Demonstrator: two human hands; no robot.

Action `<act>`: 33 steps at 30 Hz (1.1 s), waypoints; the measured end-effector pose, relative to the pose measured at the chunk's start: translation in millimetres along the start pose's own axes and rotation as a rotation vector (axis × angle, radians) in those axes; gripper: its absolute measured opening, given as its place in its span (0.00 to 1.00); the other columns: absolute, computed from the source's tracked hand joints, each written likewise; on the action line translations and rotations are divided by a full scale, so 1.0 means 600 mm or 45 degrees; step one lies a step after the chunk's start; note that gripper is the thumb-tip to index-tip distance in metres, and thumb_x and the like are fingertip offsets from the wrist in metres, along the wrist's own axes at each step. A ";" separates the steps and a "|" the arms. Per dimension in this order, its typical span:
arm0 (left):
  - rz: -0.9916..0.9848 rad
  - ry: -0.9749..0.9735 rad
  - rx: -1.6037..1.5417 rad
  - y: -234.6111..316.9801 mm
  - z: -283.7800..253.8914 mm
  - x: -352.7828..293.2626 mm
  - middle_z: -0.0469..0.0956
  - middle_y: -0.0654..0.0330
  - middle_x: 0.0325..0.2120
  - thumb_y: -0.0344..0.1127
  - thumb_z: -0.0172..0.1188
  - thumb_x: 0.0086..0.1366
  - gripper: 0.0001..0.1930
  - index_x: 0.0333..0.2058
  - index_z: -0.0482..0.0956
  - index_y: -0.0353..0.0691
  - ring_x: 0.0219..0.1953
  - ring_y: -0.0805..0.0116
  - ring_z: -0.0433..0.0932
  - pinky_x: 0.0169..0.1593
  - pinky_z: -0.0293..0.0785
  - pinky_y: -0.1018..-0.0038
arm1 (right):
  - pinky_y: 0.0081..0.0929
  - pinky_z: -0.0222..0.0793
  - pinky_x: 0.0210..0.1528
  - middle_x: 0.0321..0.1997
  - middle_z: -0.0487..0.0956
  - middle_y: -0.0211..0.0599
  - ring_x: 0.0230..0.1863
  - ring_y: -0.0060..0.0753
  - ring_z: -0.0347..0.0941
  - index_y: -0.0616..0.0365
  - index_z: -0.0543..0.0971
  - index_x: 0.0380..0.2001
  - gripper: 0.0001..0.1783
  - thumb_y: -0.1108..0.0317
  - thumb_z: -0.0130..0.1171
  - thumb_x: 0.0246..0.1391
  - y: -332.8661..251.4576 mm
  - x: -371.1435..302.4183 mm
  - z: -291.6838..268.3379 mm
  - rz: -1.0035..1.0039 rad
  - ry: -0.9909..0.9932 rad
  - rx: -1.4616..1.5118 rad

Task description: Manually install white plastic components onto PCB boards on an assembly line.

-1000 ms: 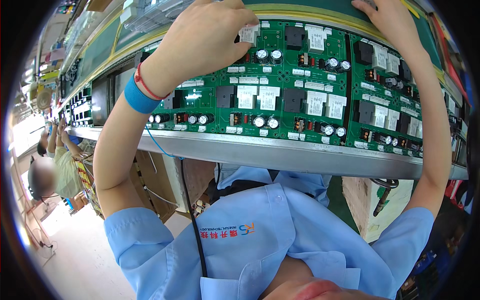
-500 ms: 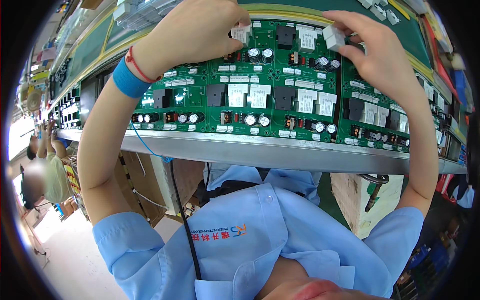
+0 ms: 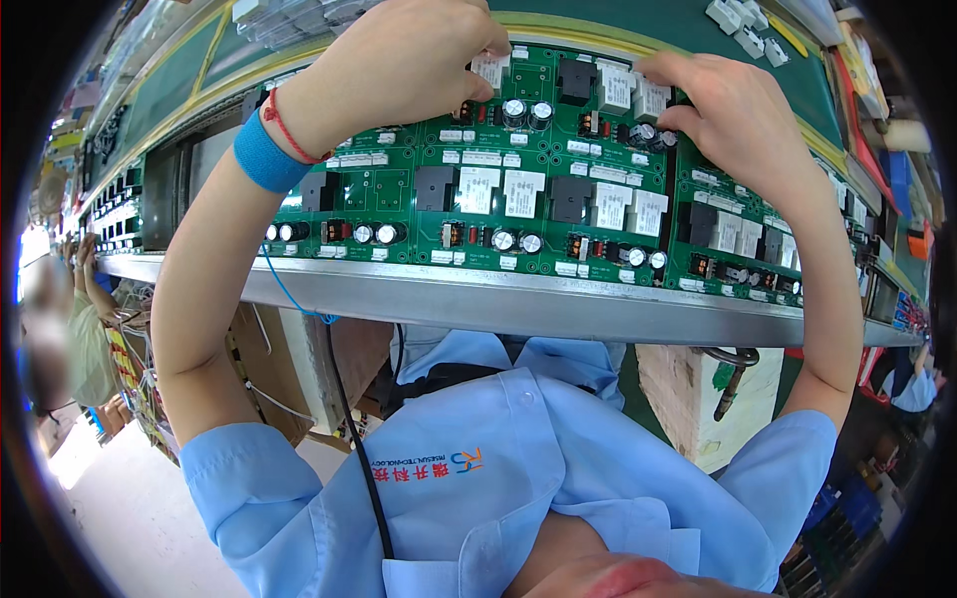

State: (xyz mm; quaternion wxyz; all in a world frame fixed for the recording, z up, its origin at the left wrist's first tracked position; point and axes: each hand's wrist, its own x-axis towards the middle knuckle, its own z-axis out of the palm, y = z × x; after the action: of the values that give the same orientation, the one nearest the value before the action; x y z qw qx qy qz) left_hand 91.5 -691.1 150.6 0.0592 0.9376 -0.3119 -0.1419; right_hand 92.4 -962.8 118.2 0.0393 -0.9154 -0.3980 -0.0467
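Note:
Green circuit boards [image 3: 399,204] lie in rows in front of me, carrying black and white box-shaped relays, capacitors and white connectors. My left hand [image 3: 404,65] is closed at the far row, thumb and fingers around a white relay [image 3: 490,70]. Farther right, my right hand [image 3: 733,115] pinches another white relay [image 3: 652,100] between thumb and forefinger. That relay stands on the board beside a white relay [image 3: 615,90] and a black relay [image 3: 576,82]. Whether the left relay is seated on its board cannot be made out, as my fingers cover part of it.
A metal rail [image 3: 478,289] runs along the near edge of the boards. Loose white relays [image 3: 750,42] lie on the green mat at the far right. Clear plastic trays [image 3: 289,20] stand at the far left. A blue cord [image 3: 284,284] hangs over the rail. Another person [image 3: 85,334] is at the left.
My right hand has lowered the white relay from above the board to a place beside the other white relay. My left hand keeps its grip. The whole view has shifted slightly.

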 end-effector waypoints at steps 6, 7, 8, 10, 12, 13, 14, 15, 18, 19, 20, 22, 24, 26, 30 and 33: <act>0.179 0.404 0.180 -0.019 0.052 -0.006 0.80 0.56 0.39 0.34 0.68 0.56 0.12 0.38 0.84 0.37 0.40 0.56 0.79 0.48 0.74 0.64 | 0.26 0.71 0.44 0.42 0.83 0.34 0.40 0.30 0.78 0.52 0.82 0.47 0.15 0.69 0.62 0.54 0.090 0.063 0.004 0.104 0.217 0.306; 0.181 0.412 0.184 -0.020 0.057 -0.005 0.80 0.56 0.39 0.34 0.68 0.56 0.12 0.38 0.84 0.37 0.40 0.56 0.79 0.48 0.74 0.64 | 0.34 0.70 0.47 0.42 0.80 0.40 0.44 0.41 0.76 0.56 0.82 0.44 0.14 0.68 0.62 0.53 0.071 0.093 -0.002 0.225 0.224 0.323; 0.159 0.400 0.151 -0.021 0.059 -0.006 0.80 0.56 0.38 0.34 0.68 0.55 0.12 0.38 0.84 0.38 0.40 0.55 0.78 0.49 0.72 0.63 | 0.42 0.69 0.50 0.42 0.77 0.46 0.48 0.51 0.73 0.60 0.82 0.41 0.13 0.68 0.63 0.52 0.050 0.122 -0.009 0.345 0.232 0.341; 0.169 0.397 0.153 -0.025 0.061 -0.008 0.79 0.56 0.39 0.35 0.68 0.56 0.14 0.41 0.84 0.39 0.39 0.53 0.77 0.49 0.71 0.63 | 0.42 0.70 0.49 0.41 0.76 0.45 0.47 0.52 0.73 0.60 0.81 0.42 0.14 0.68 0.64 0.52 0.067 0.153 0.023 0.301 0.290 0.268; 0.136 0.461 0.119 -0.017 0.063 -0.020 0.79 0.57 0.40 0.35 0.67 0.57 0.15 0.43 0.83 0.40 0.38 0.53 0.77 0.49 0.71 0.62 | 0.43 0.70 0.48 0.40 0.76 0.44 0.47 0.53 0.73 0.60 0.79 0.44 0.16 0.69 0.64 0.51 0.073 0.171 0.045 0.245 0.340 0.207; 0.105 0.518 0.078 -0.015 0.064 -0.028 0.79 0.57 0.41 0.36 0.66 0.58 0.16 0.45 0.82 0.41 0.37 0.53 0.76 0.50 0.71 0.62 | 0.43 0.70 0.47 0.40 0.76 0.44 0.46 0.53 0.74 0.59 0.77 0.44 0.16 0.69 0.65 0.50 0.072 0.176 0.050 0.289 0.344 0.202; 0.179 0.638 0.134 -0.023 0.065 -0.039 0.78 0.58 0.42 0.35 0.64 0.59 0.18 0.49 0.80 0.42 0.32 0.58 0.75 0.44 0.72 0.65 | 0.43 0.71 0.46 0.40 0.76 0.44 0.45 0.53 0.74 0.59 0.76 0.44 0.17 0.69 0.65 0.50 0.071 0.183 0.053 0.333 0.347 0.199; 0.176 0.640 0.128 -0.023 0.062 -0.049 0.78 0.58 0.42 0.35 0.64 0.59 0.18 0.49 0.80 0.42 0.32 0.58 0.75 0.44 0.72 0.65 | 0.43 0.71 0.46 0.40 0.76 0.44 0.45 0.53 0.74 0.59 0.76 0.44 0.17 0.69 0.65 0.50 0.077 0.185 0.053 0.330 0.341 0.197; 0.038 0.778 -0.253 -0.014 0.042 -0.111 0.77 0.62 0.41 0.29 0.66 0.58 0.19 0.50 0.79 0.41 0.25 0.72 0.67 0.32 0.68 0.77 | 0.43 0.71 0.46 0.42 0.75 0.44 0.45 0.52 0.74 0.59 0.74 0.44 0.17 0.70 0.64 0.50 0.083 0.195 0.046 0.303 0.197 0.051; 0.028 0.772 -0.253 -0.015 0.044 -0.132 0.77 0.62 0.41 0.29 0.66 0.58 0.19 0.50 0.79 0.41 0.25 0.72 0.67 0.32 0.68 0.77 | 0.43 0.71 0.46 0.42 0.75 0.44 0.45 0.52 0.74 0.59 0.74 0.44 0.17 0.70 0.64 0.50 0.090 0.194 0.047 0.297 0.194 0.060; -0.096 0.843 -0.302 -0.016 0.045 -0.153 0.78 0.61 0.39 0.31 0.66 0.57 0.18 0.48 0.80 0.41 0.26 0.70 0.70 0.33 0.70 0.75 | 0.43 0.71 0.46 0.42 0.75 0.43 0.46 0.51 0.74 0.59 0.74 0.44 0.17 0.71 0.63 0.49 0.104 0.191 0.050 -0.089 0.351 0.612; -0.244 1.000 -0.308 -0.034 0.051 -0.191 0.79 0.60 0.39 0.32 0.68 0.56 0.17 0.46 0.82 0.42 0.24 0.72 0.68 0.31 0.69 0.78 | 0.44 0.71 0.47 0.42 0.77 0.45 0.47 0.52 0.75 0.59 0.74 0.45 0.19 0.70 0.60 0.47 0.122 0.191 0.047 -0.517 0.491 1.055; -0.467 1.005 -0.252 -0.050 0.064 -0.233 0.79 0.59 0.39 0.35 0.67 0.58 0.17 0.47 0.81 0.40 0.28 0.69 0.72 0.37 0.71 0.74 | 0.45 0.71 0.48 0.42 0.78 0.48 0.47 0.53 0.75 0.59 0.74 0.45 0.19 0.68 0.59 0.47 0.092 0.198 0.029 -0.117 0.296 0.451; -0.567 0.997 -0.191 -0.069 0.082 -0.268 0.80 0.58 0.40 0.37 0.66 0.59 0.18 0.48 0.81 0.39 0.30 0.68 0.74 0.39 0.72 0.72 | 0.47 0.71 0.48 0.41 0.79 0.56 0.45 0.58 0.75 0.62 0.74 0.44 0.19 0.65 0.57 0.47 0.108 0.203 0.031 0.291 0.077 -0.195; -0.862 0.885 -0.006 -0.100 0.126 -0.304 0.80 0.50 0.44 0.53 0.58 0.66 0.28 0.52 0.77 0.33 0.41 0.57 0.80 0.45 0.73 0.67 | 0.46 0.71 0.47 0.41 0.80 0.54 0.45 0.57 0.76 0.64 0.74 0.43 0.22 0.64 0.61 0.45 0.087 0.195 0.005 0.478 -0.020 -0.076; -0.987 0.868 -0.118 -0.107 0.146 -0.305 0.80 0.45 0.44 0.62 0.50 0.68 0.35 0.52 0.76 0.29 0.44 0.52 0.80 0.46 0.74 0.65 | 0.43 0.72 0.46 0.40 0.80 0.51 0.43 0.52 0.77 0.62 0.74 0.46 0.26 0.63 0.65 0.42 0.045 0.172 -0.010 0.476 0.105 0.228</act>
State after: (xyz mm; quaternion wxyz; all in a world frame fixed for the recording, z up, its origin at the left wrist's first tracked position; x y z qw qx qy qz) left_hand -38.4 -531.6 95.9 0.1420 0.9736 0.1019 0.1465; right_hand 182.0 -907.4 135.0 0.1446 -0.9635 -0.2217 -0.0405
